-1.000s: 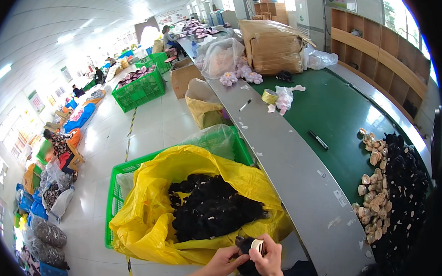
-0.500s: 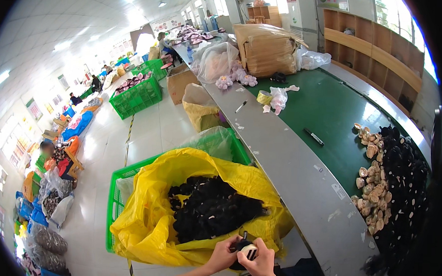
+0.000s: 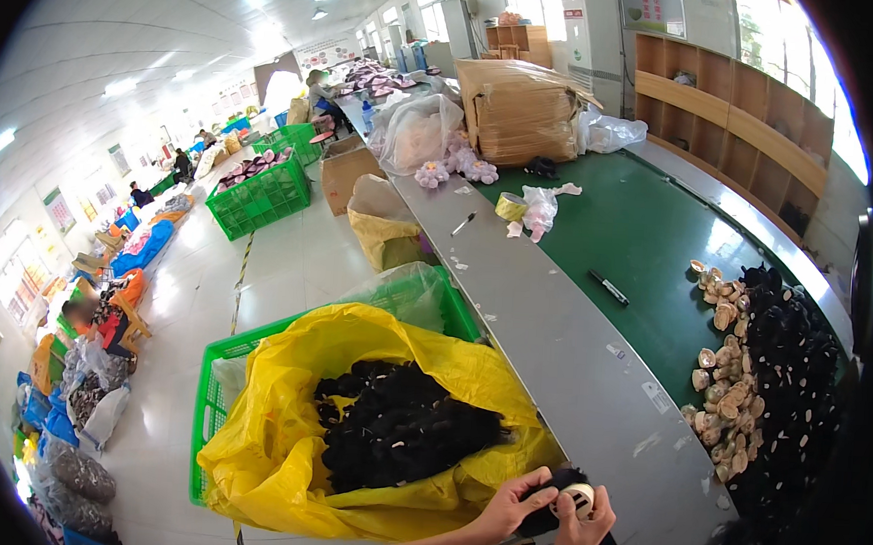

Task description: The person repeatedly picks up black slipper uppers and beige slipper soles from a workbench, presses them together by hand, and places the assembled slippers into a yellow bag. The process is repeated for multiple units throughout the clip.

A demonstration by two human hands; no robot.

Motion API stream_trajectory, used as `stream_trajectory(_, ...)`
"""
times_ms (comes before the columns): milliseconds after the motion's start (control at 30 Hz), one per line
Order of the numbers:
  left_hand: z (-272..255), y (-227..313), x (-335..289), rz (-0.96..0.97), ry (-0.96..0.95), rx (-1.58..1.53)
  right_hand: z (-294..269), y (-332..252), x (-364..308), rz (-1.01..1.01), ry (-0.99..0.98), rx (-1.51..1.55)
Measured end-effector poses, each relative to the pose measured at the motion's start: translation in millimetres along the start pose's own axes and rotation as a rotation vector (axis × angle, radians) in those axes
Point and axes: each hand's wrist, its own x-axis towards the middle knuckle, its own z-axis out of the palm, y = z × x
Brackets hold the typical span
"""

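Observation:
At the lower right, beside the metal table edge, my two hands meet around a small black fluffy piece (image 3: pixel 566 476). My left hand (image 3: pixel 515 504) pinches its left side between thumb and fingers. My right hand (image 3: pixel 582 535) is closed on a round cream cup-like piece (image 3: pixel 580 495) with dark slots in its face, pressed against the black fluff. How far the two pieces are joined cannot be seen. To the left, a yellow sack (image 3: pixel 294 443) holds a heap of black fluffy pieces (image 3: pixel 409 429).
The sack sits in a green crate (image 3: pixel 209 399). On the green-topped table (image 3: pixel 645 244) are cream cup-like pieces (image 3: pixel 731 397), a black fluffy pile (image 3: pixel 791 390), a marker (image 3: pixel 608 287), a tape roll (image 3: pixel 508 207) and a large brown package (image 3: pixel 519 114). A person (image 3: pixel 108 319) sits far left.
Both hands have moved right, from in front of the yellow sack to beside the table edge, carrying the black fluffy piece and cream piece. The whole view has shifted slightly.

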Motion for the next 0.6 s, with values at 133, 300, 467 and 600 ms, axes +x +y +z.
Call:
stream_trajectory(133,25,5,16,0.266,-0.035,0.474,-14,-4,7,-0.155,0.218,-0.284)
stream_trajectory(300,35,-10,39,0.462,-0.095,0.728,-29,12,17,-0.267,0.334,-0.542)
stream_trajectory(467,47,-24,54,0.501,-0.109,0.857,-37,19,36,-0.240,0.460,-0.186)
stream_trajectory(600,60,-33,67,0.583,-0.164,0.782,-37,18,44,-0.224,0.475,-0.158)
